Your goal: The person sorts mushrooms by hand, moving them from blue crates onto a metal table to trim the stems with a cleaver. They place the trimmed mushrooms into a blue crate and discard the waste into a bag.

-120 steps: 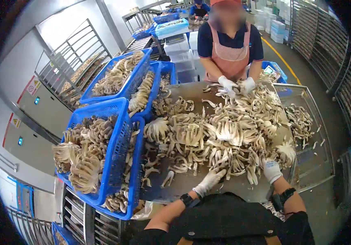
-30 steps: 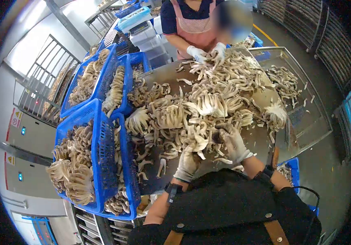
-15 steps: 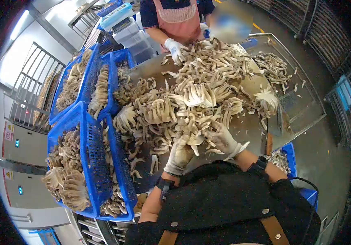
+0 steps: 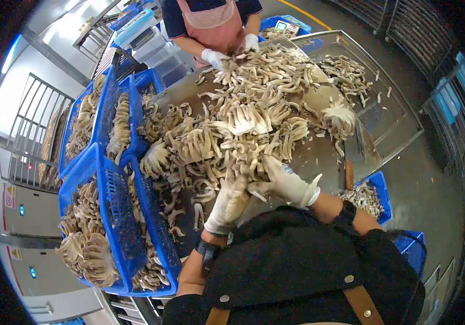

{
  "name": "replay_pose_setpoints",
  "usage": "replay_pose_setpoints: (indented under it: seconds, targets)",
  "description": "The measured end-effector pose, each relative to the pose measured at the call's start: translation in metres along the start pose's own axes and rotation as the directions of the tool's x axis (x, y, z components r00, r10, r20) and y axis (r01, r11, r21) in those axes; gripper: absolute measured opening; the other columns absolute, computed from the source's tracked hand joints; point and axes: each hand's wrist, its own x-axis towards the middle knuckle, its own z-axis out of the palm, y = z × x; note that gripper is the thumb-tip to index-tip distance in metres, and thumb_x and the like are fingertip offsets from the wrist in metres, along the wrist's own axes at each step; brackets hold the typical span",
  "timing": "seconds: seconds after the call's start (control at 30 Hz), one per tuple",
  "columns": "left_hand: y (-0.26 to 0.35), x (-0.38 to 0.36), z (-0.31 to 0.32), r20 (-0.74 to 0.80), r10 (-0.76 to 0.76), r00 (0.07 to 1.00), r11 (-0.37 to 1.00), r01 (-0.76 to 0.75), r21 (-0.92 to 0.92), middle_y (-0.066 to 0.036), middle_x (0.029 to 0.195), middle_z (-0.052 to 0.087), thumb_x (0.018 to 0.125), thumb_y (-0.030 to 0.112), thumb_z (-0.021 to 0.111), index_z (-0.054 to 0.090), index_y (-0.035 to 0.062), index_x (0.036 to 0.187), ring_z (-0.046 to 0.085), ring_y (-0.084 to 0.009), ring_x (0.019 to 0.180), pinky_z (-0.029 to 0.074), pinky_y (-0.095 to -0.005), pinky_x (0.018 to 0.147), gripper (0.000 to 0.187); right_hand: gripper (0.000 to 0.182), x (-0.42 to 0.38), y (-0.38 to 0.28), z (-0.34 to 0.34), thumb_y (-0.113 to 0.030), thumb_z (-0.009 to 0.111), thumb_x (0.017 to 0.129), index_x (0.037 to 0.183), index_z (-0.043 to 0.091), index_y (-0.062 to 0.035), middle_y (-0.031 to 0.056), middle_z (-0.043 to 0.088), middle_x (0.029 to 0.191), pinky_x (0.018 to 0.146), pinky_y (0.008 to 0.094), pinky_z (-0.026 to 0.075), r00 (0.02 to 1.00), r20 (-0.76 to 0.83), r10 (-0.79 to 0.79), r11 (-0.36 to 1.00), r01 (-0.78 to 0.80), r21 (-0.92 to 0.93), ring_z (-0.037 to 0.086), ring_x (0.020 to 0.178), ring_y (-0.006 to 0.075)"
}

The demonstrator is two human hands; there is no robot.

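Note:
A large heap of pale grey-brown mushrooms covers the middle of the metal table. At the heap's near edge, my left hand in a whitish glove has its fingers against the mushrooms; their tips are hard to separate from the stems. My right hand, gloved too, reaches into the same edge from the right, fingers partly hidden among mushrooms. Between the hands lies a loose mushroom piece. A fanned cluster rests to the right of the heap.
Blue baskets of mushrooms line the left side. A brown handle lies at the right table edge, above another blue basket. Across the table, a co-worker in a pink apron handles mushrooms with gloved hands. Racks stand at right.
The view has shifted, moving the scene slightly left. My hands have moved a little on the heap's near edge. The co-worker's hands have come closer together over the mushrooms.

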Motion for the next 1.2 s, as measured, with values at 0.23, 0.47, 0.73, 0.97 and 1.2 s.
replay_pose_setpoints:
  seconds: [0.23,0.47,0.73,0.97,1.2]
  targets:
    - [-0.003,-0.002,0.018,-0.106,0.014,0.994,0.988,0.002,0.153,-0.007,0.119,0.051,0.084,-0.001,0.058,0.035,0.0056,0.132,0.054,-0.0192,0.107,0.045,-0.0292,0.089,0.054,0.063,-0.004,0.030,0.002,-0.025,0.068,0.078,0.129,0.043,0.0026,0.0233,0.050,0.126,0.099,0.0356,0.036,0.996,0.056,0.070,0.797,-0.090,0.597,0.048,0.118,0.0289]
    - [-0.012,0.006,0.031,-0.105,-0.075,0.992,0.972,0.096,0.212,-0.007,0.117,0.054,0.083,-0.008,0.051,0.038,0.0059,0.130,0.054,-0.0182,0.105,0.045,-0.0283,0.089,0.051,0.040,-0.026,0.050,0.010,-0.005,0.064,0.079,0.117,0.051,0.0010,0.0066,0.059,0.106,0.078,0.0263,0.046,0.974,-0.143,0.178,0.620,0.002,0.784,0.057,0.089,0.0140]
    - [-0.018,0.006,0.017,0.340,0.131,0.931,0.561,-0.352,0.749,-0.009,0.111,0.055,0.089,-0.002,0.045,0.053,-0.0040,0.112,0.055,-0.0178,0.102,0.045,-0.0284,0.084,0.024,0.033,-0.155,0.021,-0.100,-0.021,0.063,0.086,0.107,0.056,0.0021,0.0030,0.055,0.089,0.071,0.0234,0.047,0.860,-0.032,0.509,0.538,-0.288,0.792,0.054,0.083,0.0086]
    - [-0.028,0.016,0.019,0.324,-0.017,0.946,0.674,-0.229,0.702,-0.015,0.113,0.055,0.074,-0.001,0.057,0.051,0.0017,0.118,0.057,-0.0259,0.099,0.049,-0.0333,0.078,0.044,0.050,-0.156,0.050,-0.083,-0.018,0.069,0.076,0.119,0.052,0.0019,0.0226,0.047,0.123,0.091,0.0371,0.043,0.945,-0.188,0.267,0.962,-0.272,0.003,0.051,0.110,0.0276]
    - [-0.020,0.013,0.010,-0.255,-0.113,0.960,0.992,0.125,0.030,-0.011,0.099,0.063,0.087,0.010,0.050,0.047,0.0009,0.114,0.064,-0.0158,0.081,0.049,-0.0203,0.048,0.028,0.045,-0.036,0.038,-0.035,-0.021,0.071,0.078,0.109,0.050,0.0040,0.0106,0.057,0.103,0.079,0.0316,0.046,0.928,0.046,0.369,0.731,-0.321,0.602,0.054,0.094,0.0152]
